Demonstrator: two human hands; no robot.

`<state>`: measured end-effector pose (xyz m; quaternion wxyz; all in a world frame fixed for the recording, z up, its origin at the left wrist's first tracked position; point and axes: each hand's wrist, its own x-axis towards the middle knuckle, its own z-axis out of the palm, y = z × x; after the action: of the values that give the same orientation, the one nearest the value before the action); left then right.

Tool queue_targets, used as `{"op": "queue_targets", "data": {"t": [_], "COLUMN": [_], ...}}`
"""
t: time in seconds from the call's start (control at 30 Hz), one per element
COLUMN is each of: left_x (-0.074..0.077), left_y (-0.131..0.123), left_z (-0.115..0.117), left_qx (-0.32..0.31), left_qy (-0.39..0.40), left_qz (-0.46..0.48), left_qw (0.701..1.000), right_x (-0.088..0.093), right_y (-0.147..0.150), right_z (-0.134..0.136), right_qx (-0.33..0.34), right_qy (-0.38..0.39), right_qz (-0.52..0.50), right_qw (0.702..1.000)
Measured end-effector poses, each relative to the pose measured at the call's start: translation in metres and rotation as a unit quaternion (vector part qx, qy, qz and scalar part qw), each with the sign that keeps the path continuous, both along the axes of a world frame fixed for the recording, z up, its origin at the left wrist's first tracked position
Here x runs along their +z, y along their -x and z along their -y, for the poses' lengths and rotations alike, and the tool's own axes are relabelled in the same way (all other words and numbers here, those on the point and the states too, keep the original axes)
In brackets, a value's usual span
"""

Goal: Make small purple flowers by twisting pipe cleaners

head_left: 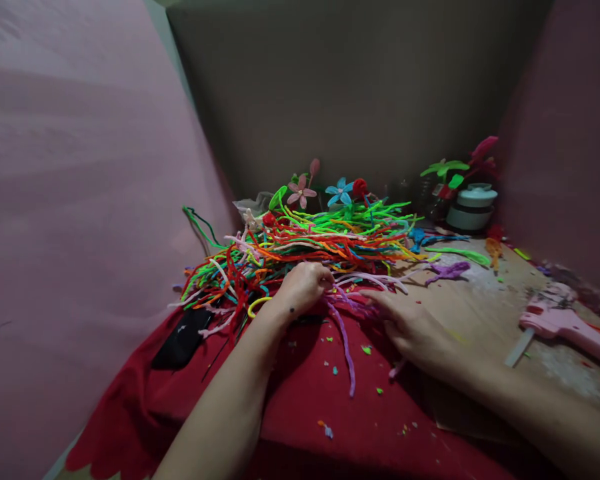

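Observation:
My left hand (307,287) is closed, its fingers curled at the front edge of a big heap of coloured pipe cleaners (320,240). From its fingertips a purple pipe cleaner (347,353) hangs down, bending over the red cloth. To the right, my right hand (405,327) has its thumb and fingers around more purple strands, its index finger reaching towards the left hand; the fingertips are partly hidden. A pale purple tip (396,371) pokes out below that hand. Pale lilac pipe cleaners (375,279) lie just beyond both hands.
A black phone (180,340) lies left on the red cloth (300,413), among coloured scraps. At right are a pink glue gun (555,317) and a purple twisted piece (449,271). Behind stand a pink flower (301,192), a blue flower (340,192) and a lidded jar (473,208).

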<state>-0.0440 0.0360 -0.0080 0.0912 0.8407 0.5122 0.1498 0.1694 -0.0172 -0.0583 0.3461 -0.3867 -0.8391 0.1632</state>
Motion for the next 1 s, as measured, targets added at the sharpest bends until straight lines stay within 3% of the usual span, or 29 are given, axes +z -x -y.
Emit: {"op": "queue_targets", "data": {"t": [0.13,0.23,0.3,0.43,0.57,0.7,0.8,0.9,1.0], "left_x": [-0.005,-0.008,-0.007,0.007,0.016,0.004,-0.007,-0.004,0.009], "left_y": [0.0,0.003,0.006,0.01,0.014,0.013,0.009,0.008,0.013], "left_z": [-0.004,-0.008,-0.009,-0.002,0.005,0.002,-0.002,-0.003,-0.001], "left_qx": [0.052,0.083,0.061,-0.011,-0.097,-0.141,-0.127,-0.109,-0.084], "left_qy": [-0.038,-0.037,0.008,0.13,0.131,0.069,0.029,0.054,0.099], "left_qz": [0.038,0.087,0.149,0.285,0.198,0.04,-0.008,0.014,0.178], "left_qw": [0.997,0.992,0.987,0.949,0.966,0.987,0.991,0.992,0.975], "right_x": [0.002,0.006,0.006,0.003,0.005,0.004,-0.002,-0.007,-0.009], "right_y": [-0.006,-0.008,-0.008,-0.008,-0.005,0.001,0.005,0.006,0.005], "right_z": [-0.007,-0.009,-0.011,-0.012,-0.008,-0.006,-0.006,-0.008,-0.008], "right_qx": [-0.074,-0.084,-0.079,-0.065,-0.058,-0.026,-0.018,-0.018,-0.026], "right_qy": [0.014,0.037,0.05,0.038,-0.067,-0.147,-0.136,-0.098,-0.076], "right_qz": [-0.041,-0.067,-0.082,-0.064,0.006,0.09,0.162,0.204,0.212], "right_qw": [0.996,0.994,0.992,0.995,0.996,0.985,0.977,0.974,0.974]}}
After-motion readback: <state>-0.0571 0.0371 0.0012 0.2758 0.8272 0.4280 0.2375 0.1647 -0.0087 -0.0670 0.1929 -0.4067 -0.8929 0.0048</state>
